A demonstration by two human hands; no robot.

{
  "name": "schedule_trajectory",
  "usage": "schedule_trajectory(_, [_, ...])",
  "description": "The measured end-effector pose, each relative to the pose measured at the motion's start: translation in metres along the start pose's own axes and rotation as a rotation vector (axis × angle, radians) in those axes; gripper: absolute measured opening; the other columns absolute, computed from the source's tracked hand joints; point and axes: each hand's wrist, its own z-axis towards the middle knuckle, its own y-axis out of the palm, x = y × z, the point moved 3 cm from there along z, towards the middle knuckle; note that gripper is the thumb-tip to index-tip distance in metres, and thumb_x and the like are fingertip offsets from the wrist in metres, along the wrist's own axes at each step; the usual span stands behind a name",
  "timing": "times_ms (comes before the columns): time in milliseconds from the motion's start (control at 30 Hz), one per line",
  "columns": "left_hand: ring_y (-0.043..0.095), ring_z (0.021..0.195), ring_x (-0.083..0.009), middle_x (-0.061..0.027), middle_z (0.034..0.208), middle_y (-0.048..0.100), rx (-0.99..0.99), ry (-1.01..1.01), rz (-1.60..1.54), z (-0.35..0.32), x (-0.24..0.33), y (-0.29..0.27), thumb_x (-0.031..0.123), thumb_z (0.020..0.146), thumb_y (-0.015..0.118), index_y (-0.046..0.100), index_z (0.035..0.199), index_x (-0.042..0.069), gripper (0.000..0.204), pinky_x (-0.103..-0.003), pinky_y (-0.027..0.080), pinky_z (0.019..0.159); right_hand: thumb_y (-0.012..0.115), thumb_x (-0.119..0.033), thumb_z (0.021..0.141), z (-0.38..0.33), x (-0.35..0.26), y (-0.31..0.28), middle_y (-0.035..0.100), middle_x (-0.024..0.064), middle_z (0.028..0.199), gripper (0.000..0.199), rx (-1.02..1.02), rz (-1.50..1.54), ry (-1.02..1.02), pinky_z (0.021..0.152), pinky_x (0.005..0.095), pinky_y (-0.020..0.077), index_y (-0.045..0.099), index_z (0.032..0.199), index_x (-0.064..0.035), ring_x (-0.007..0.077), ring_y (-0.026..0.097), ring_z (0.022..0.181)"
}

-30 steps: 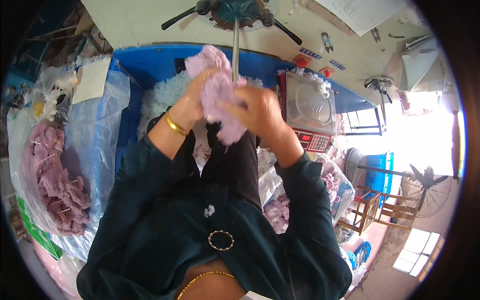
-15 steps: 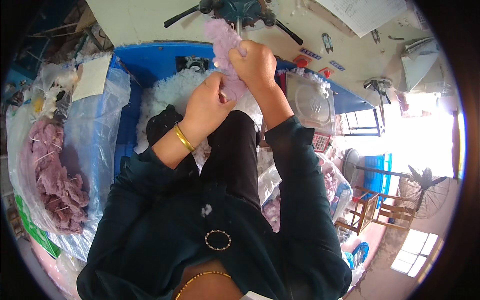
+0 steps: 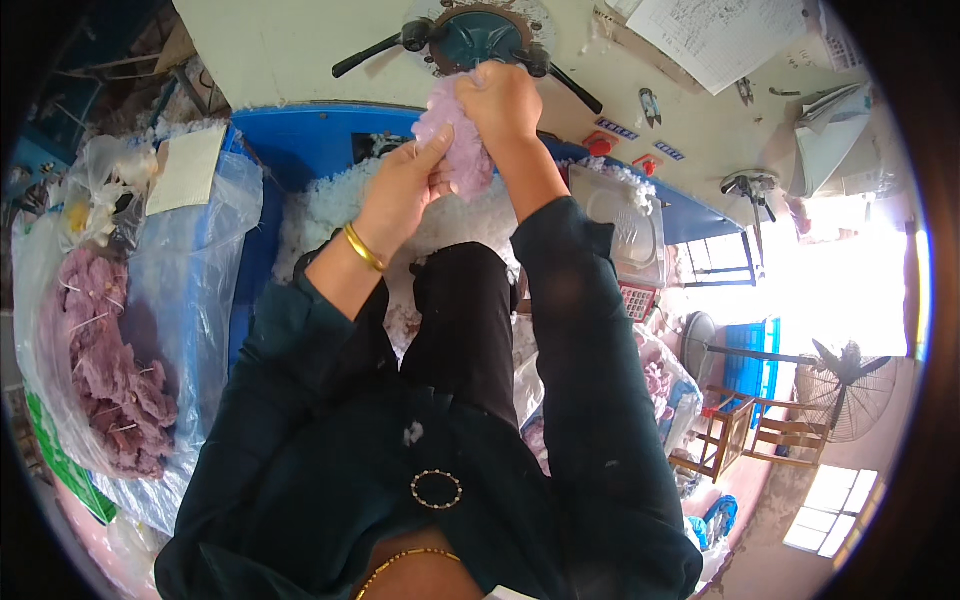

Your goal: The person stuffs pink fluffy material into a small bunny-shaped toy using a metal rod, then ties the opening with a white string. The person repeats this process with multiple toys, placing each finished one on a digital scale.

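Observation:
A fluffy pale-pink plush piece (image 3: pixel 467 155) is between my hands, above the blue bin's white fluff. My left hand (image 3: pixel 398 195), with a gold bangle at the wrist, pinches its lower left side, thumb laid over the pile. Higher up, my right hand (image 3: pixel 505 105) is closed in a fist round the plush's upper right edge. Just beyond that fist is a round teal machine fitting (image 3: pixel 470 42) with black-handled levers. Whether the plush touches the fitting is hidden behind my right hand.
White fluff (image 3: pixel 325 205) fills the blue bin (image 3: pixel 290 120) under the table edge. At left, a clear bag holds mauve plush pieces (image 3: pixel 105 350). Red buttons (image 3: pixel 600 143), snips (image 3: pixel 650 105) and papers (image 3: pixel 720 35) are on the tabletop. A fan (image 3: pixel 845 395) and wooden chairs (image 3: pixel 725 430) stand right.
The plush has tilted and bunched up, its upper end now lower and closer to my right fist. My left hand has moved up slightly. The table and machine fitting appear lower in view.

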Motion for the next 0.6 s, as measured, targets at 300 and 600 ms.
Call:
schedule_trajectory(300, [0.061,0.086,-0.0121,-0.0043,0.094,0.067,0.249,0.352,0.93,-0.054,-0.04,0.014,0.007,0.08,0.069,0.06,0.094,-0.001,0.018,-0.027,0.05,0.075,0.062,-0.033,0.069,-0.055,-0.011,-0.021,0.054,0.0192,0.06,0.033,0.037,0.083,0.005,0.054,0.0444,0.0428,0.054,0.06,-0.0025,0.0394,0.053,0.058])
schedule_trajectory(600, [0.064,0.07,-0.0211,-0.0122,0.082,0.067,0.316,0.369,1.195,-0.021,0.005,0.019,0.016,0.081,0.071,0.064,0.093,-0.001,0.022,-0.03,0.049,0.065,0.062,-0.031,0.07,-0.022,-0.012,-0.015,0.061,0.0177,0.067,0.029,-0.161,0.014,0.15,0.058,0.0442,0.0481,0.061,0.065,-0.0024,0.0385,0.059,0.064])
